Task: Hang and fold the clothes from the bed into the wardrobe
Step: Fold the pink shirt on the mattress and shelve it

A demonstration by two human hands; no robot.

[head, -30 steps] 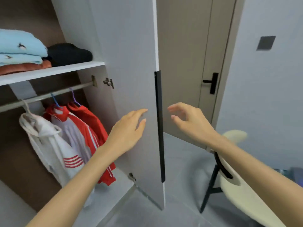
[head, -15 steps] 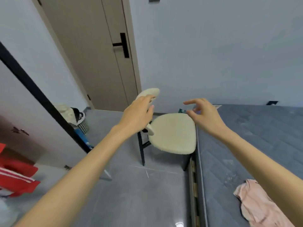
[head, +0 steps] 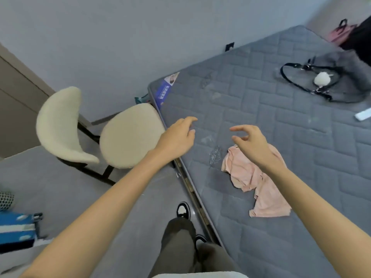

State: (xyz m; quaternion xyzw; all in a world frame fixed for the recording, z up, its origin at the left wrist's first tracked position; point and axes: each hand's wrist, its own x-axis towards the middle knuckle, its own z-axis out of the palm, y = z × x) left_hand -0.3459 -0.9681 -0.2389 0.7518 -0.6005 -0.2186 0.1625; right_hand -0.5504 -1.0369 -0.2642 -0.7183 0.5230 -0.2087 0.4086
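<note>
A crumpled pink garment (head: 261, 183) lies on the grey quilted mattress (head: 281, 121), close to its near edge. My right hand (head: 251, 143) hovers just above the garment's upper end, fingers loosely spread and holding nothing. My left hand (head: 176, 139) is stretched out over the mattress edge to the left of the garment, fingers relaxed and empty. The wardrobe is out of view.
A cream chair (head: 130, 135) stands against the bed's corner on the left. A black strapped bag with a white pompom (head: 321, 79) and a white remote (head: 363, 115) lie far on the mattress. A blue box (head: 16, 229) sits on the floor at lower left.
My view has swung from the wardrobe past the door and chair to the bed. Both hands stayed raised and empty and now hang over the mattress, the right above the pink garment.
</note>
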